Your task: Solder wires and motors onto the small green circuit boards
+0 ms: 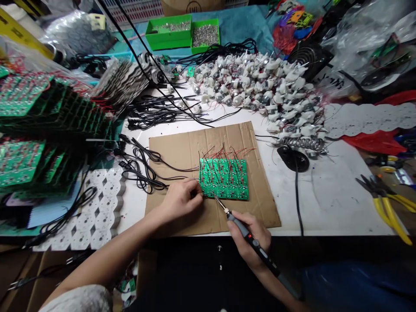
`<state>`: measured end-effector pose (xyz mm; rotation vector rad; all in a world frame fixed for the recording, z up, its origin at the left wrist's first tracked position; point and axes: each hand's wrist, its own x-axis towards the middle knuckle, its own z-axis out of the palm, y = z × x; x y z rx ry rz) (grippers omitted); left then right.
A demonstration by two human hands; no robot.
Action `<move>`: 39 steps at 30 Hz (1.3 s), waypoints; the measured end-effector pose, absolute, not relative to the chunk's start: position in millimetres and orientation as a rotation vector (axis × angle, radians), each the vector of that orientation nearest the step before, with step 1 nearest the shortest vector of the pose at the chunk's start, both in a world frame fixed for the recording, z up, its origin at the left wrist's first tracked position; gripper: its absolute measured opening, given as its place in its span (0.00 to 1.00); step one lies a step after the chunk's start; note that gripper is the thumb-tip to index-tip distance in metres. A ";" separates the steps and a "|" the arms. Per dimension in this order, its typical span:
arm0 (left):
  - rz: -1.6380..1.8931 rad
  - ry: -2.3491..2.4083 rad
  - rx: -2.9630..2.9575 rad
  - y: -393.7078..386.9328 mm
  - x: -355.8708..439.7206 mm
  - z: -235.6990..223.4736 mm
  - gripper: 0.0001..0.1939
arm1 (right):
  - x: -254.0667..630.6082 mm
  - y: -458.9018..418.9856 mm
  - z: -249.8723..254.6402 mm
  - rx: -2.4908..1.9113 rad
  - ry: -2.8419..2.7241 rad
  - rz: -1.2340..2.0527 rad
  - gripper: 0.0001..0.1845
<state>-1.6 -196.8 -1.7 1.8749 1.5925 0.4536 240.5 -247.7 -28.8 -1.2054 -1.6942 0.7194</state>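
Note:
A green circuit board panel (224, 180) with red and black wires lies on a brown cardboard sheet (175, 149). My right hand (250, 236) is closed around a soldering iron (242, 227) with a small red light. Its metal tip meets the board's front edge, left of the middle. At the board's lower left corner, my left hand (185, 197) has its fingers pinched together. What sits between those fingertips is hidden. Black cables (143, 167) lie left of the board, and some run up to the board and behind my left hand.
White plastic parts with small motors (250, 80) are heaped behind the cardboard. Stacked green boards (39, 104) rise at the left. Green bins (204, 34) hold small metal parts at the back. On the right are a coiled-spring iron stand (302, 144) and yellow-handled pliers (385, 210).

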 end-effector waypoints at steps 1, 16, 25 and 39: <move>0.453 1.587 1.883 -196.4 -1.8 -2.5 0.05 | 240.2 -247.2 -29.2 -1.204 -1.699 0.731 0.06; 0.465 1.548 1.962 -201.1 -4.4 -7.7 0.05 | 236.9 -246.2 -36.4 -1.178 -1.723 0.727 0.06; 0.455 1.562 1.978 -202.2 -4.5 -8.9 0.04 | 236.1 -247.3 -33.3 -1.180 -1.787 0.704 0.05; 0.428 1.574 1.904 -199.8 -3.3 -6.5 0.03 | 237.3 -248.2 -35.0 -1.227 -1.675 0.742 0.06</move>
